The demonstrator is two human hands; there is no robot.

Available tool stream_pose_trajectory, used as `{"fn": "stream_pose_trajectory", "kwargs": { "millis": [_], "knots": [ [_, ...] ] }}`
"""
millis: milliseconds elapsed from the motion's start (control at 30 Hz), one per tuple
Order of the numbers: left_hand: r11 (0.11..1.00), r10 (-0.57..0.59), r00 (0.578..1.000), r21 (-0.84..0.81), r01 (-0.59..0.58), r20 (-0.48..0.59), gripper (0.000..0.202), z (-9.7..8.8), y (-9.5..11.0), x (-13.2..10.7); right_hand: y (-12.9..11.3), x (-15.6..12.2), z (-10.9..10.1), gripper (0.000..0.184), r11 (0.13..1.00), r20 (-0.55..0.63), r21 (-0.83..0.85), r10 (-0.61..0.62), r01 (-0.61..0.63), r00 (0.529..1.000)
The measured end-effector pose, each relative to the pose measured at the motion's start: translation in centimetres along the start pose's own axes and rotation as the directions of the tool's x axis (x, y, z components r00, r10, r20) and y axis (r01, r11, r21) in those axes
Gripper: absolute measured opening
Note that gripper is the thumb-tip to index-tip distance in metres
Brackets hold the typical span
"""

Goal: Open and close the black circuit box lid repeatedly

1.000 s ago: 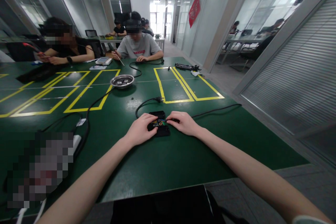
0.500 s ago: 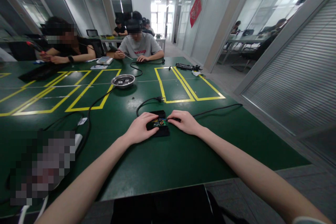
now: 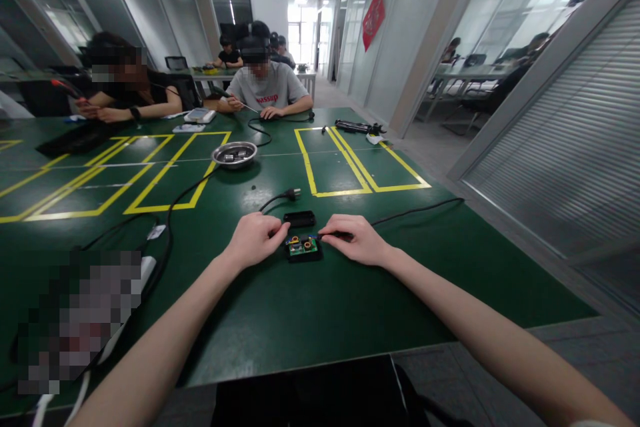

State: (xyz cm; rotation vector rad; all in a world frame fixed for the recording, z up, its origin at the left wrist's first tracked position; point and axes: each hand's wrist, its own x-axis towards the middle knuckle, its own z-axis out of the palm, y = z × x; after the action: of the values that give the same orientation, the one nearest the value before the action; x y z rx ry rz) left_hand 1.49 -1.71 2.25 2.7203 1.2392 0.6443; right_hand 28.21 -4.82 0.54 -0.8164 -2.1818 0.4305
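Note:
A small green circuit board (image 3: pixel 303 246) with copper coils lies over the black case half (image 3: pixel 306 257) nearer me. Beyond it rests the other black case half (image 3: pixel 299 219), hollow side up. My left hand (image 3: pixel 256 239) is closed at the board's left end, thumb and fingers pinched around the power cord, whose grip point is mostly hidden. The cord's black plug (image 3: pixel 292 194) lies beyond that hand. On the right end, my right hand (image 3: pixel 356 239) pinches a black cable (image 3: pixel 415 211) close to the board; the cable trails off rightward across the table.
A metal bowl (image 3: pixel 235 155) with small metal parts stands farther up the green table (image 3: pixel 400 293). Yellow tape marks rectangles there. A power strip (image 3: pixel 145 273), partly blurred out, lies at left with cords. A folded black tripod-like object (image 3: pixel 359 127) lies far right. Two people sit opposite.
My left hand has drawn back left from over the case and closed its fingers. The board now sits over the nearer case half, and the plug has shifted left. My right hand keeps its pinch.

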Motion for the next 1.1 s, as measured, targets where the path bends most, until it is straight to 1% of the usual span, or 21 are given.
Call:
{"fn": "stream_pose_trajectory", "kwargs": {
  "millis": [100, 333, 433, 500, 600, 700, 767, 933, 1100],
  "knots": [
    [1.000, -0.021, 0.998, 0.011, 0.021, 0.051, 0.053, 0.1, 0.3, -0.3, -0.3, 0.0, 0.0, 0.016, 1.000, 0.060, -0.006, -0.011, 0.011, 0.998],
    [0.996, -0.092, 0.984, 0.031, 0.089, 0.154, 0.049, 1.3, 0.6, -0.1, 0.0, 0.0, -0.6, 0.012, 0.996, 0.208, -0.085, 0.043, -0.026, 0.977],
    [0.993, -0.116, 0.975, 0.031, 0.112, 0.190, 0.050, 1.3, 0.9, -0.1, 0.0, 0.1, -0.7, 0.021, 0.990, 0.246, -0.133, 0.083, -0.051, 0.966],
    [0.991, -0.130, 0.971, 0.043, 0.124, 0.203, 0.050, 1.2, 0.9, -0.1, 0.1, 0.1, -0.5, 0.029, 0.972, 0.245, -0.216, 0.146, -0.093, 0.958],
    [0.987, -0.159, 0.964, 0.070, 0.148, 0.213, 0.050, 0.8, 0.8, -0.1, 0.3, 0.2, -0.1, 0.033, 0.927, 0.234, -0.337, 0.252, -0.164, 0.939],
    [0.978, -0.205, 0.956, 0.085, 0.191, 0.210, 0.050, 0.5, 0.6, -0.1, 0.4, 0.1, 0.3, 0.034, 0.902, 0.243, -0.385, 0.306, -0.198, 0.921],
    [0.977, -0.212, 0.956, 0.071, 0.202, 0.201, 0.051, 0.4, 0.6, -0.1, 0.5, 0.1, 0.5, 0.033, 0.897, 0.223, -0.385, 0.320, -0.218, 0.921],
    [0.984, -0.176, 0.964, 0.044, 0.171, 0.201, 0.052, 0.8, 0.8, 0.0, 0.6, 0.1, 1.3, 0.021, 0.881, 0.108, -0.377, 0.347, -0.285, 0.932],
    [0.987, -0.159, 0.968, 0.023, 0.157, 0.196, 0.051, 1.3, 0.7, -0.1, 0.7, 0.4, 1.8, 0.006, 0.881, 0.090, -0.350, 0.368, -0.317, 0.925]
  ]
}}
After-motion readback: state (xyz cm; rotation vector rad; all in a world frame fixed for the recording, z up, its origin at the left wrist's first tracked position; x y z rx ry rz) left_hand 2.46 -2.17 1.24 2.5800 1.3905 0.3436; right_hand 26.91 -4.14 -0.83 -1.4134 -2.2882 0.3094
